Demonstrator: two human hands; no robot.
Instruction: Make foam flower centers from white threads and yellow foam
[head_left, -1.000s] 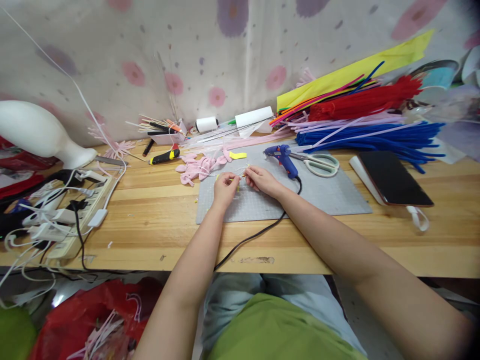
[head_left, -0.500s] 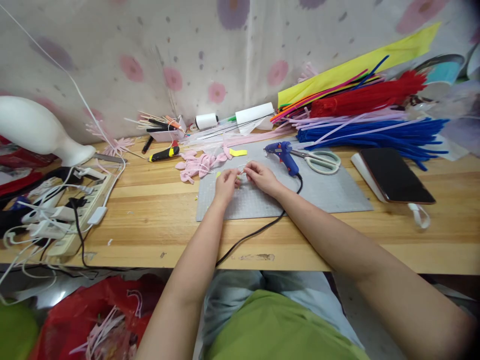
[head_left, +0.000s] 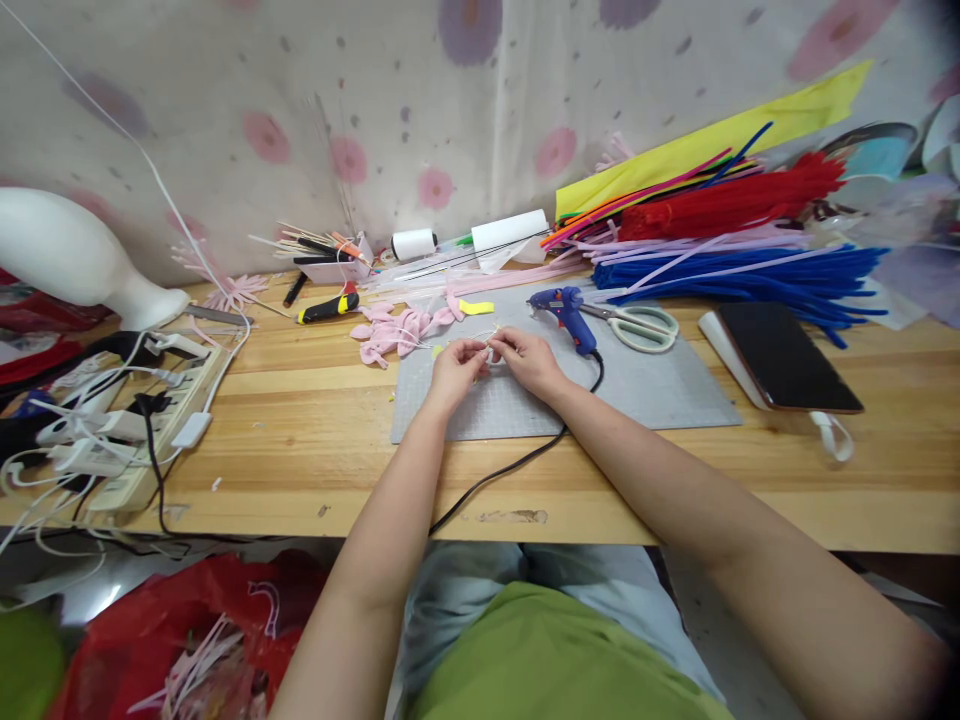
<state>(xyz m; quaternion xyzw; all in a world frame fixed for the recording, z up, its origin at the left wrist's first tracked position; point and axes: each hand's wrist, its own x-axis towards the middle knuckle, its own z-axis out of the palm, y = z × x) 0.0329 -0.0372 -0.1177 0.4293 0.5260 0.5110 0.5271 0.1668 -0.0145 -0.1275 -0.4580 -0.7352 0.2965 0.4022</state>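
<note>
My left hand (head_left: 456, 375) and my right hand (head_left: 529, 362) meet over the grey cutting mat (head_left: 645, 395), fingertips pinched together around something thin and whitish, too small to name. Pink fabric pieces (head_left: 390, 333) lie left of the hands, partly beside the mat. A yellow strip (head_left: 476, 308) rests just beyond my fingers. To the right of my right hand are a blue glue gun (head_left: 571, 318), its black cord running under my right forearm, and pale-handled scissors (head_left: 643, 330).
Blue stems (head_left: 735, 272) and red stems (head_left: 720, 205) are piled at the back right, with a phone (head_left: 787, 355) in front. A power strip (head_left: 161, 430) with cables, a white foam head (head_left: 82, 255) and a yellow-black cutter (head_left: 328, 308) are to the left.
My hands have drawn slightly closer together, with the fingertips now nearly touching. The view has shifted a little. Objects on the table lie as before.
</note>
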